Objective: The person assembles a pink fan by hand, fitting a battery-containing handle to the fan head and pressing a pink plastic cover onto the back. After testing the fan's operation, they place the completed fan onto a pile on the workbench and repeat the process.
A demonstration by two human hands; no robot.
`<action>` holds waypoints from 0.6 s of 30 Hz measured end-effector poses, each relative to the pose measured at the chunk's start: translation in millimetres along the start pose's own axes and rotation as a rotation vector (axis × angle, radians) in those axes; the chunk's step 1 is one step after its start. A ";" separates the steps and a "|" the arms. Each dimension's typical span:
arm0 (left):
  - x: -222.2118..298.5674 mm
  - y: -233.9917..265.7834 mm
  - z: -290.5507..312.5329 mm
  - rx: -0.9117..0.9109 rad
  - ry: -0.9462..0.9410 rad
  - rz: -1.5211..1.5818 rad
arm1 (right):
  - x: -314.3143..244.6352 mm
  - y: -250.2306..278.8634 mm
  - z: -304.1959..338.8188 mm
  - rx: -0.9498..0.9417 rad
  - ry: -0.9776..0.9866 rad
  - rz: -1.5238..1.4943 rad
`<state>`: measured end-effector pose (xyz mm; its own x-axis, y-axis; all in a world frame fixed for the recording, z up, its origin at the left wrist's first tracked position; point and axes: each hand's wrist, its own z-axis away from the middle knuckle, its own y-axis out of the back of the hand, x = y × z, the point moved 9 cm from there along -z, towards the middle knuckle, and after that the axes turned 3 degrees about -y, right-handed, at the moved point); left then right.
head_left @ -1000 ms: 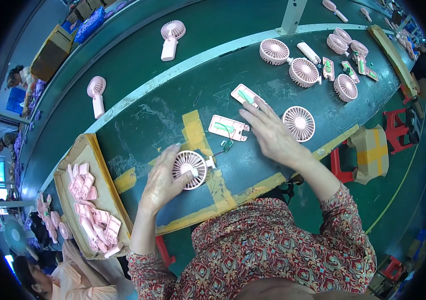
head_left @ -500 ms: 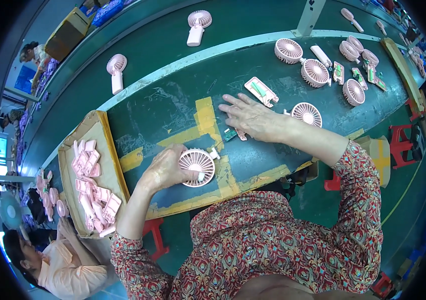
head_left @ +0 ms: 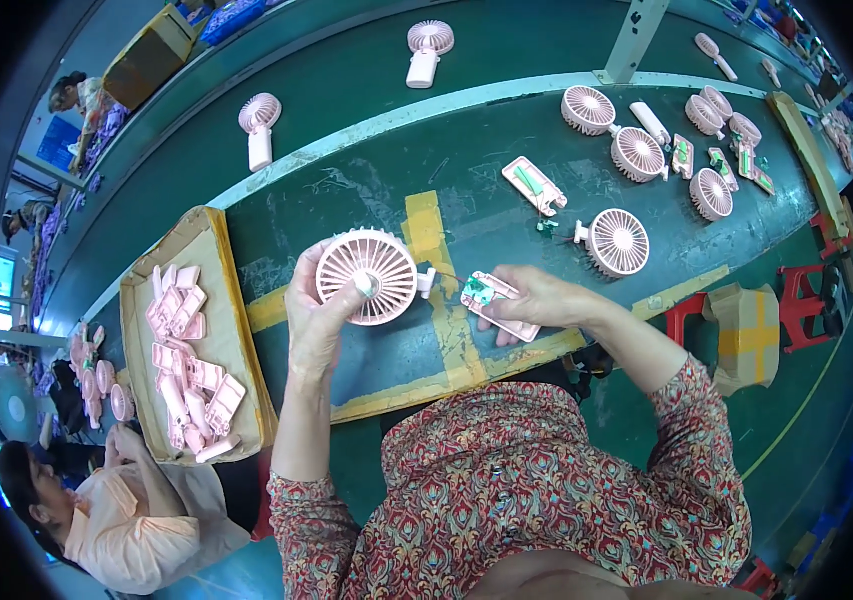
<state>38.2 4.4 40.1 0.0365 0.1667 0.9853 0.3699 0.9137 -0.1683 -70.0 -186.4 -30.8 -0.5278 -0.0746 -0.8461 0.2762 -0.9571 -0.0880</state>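
My left hand [head_left: 312, 310] grips a round pink fan head [head_left: 374, 262] by its rim, thumb over the front grille. From the stub on its side, a thin wire runs toward a pink handle shell [head_left: 508, 308]. That shell, with a small green circuit board [head_left: 479, 291] at its end, is held in my right hand [head_left: 538, 300], thumb on top. Beyond my right hand lie another fan head [head_left: 618, 243] and a handle half with a green strip inside [head_left: 534, 186].
A cardboard tray [head_left: 264, 400] of pink handle shells stands at the left. Several fan heads and opened handles [head_left: 638, 153] lie at the far right. Beyond the pale rail, assembled fans [head_left: 260, 130] rest on a green belt. Another person [head_left: 136, 510] sits at lower left.
My left hand has lifted the fan head slightly and turned its front toward me. My right hand has drawn back nearer and picked up the handle shell with the circuit board.
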 end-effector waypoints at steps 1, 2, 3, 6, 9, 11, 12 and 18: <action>-0.3 -1.9 0.8 0.002 -0.001 -0.001 | 3.5 -1.1 0.7 -0.002 0.001 0.001; 0.9 -2.9 1.6 0.011 -0.021 0.044 | 3.4 -3.1 1.7 -0.028 0.029 -0.127; 3.2 -3.8 2.3 0.020 -0.041 0.088 | 3.9 -4.7 3.3 -0.055 0.056 -0.256; 7.3 -10.3 9.6 -0.043 -0.027 0.107 | 12.8 -10.1 1.4 -0.101 0.155 -0.440; 17.3 -33.2 21.5 -0.195 -0.052 0.139 | 26.6 -13.4 -3.7 -0.089 0.067 -0.612; 18.4 -40.0 24.4 -0.205 -0.056 0.067 | 34.6 -14.7 -4.6 -0.032 0.005 -0.587; 18.6 -41.9 23.9 -0.198 -0.065 0.060 | 32.2 -18.3 -3.6 -0.033 0.018 -0.504; 6.3 -47.8 12.7 -0.175 -0.092 -0.128 | 20.7 -38.8 8.6 -0.091 0.058 -0.391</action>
<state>8.9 -33.6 54.0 -0.1026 0.0942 0.9903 0.5214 0.8529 -0.0271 -98.5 -153.2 -40.4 -0.5616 0.3085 -0.7678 0.1350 -0.8813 -0.4529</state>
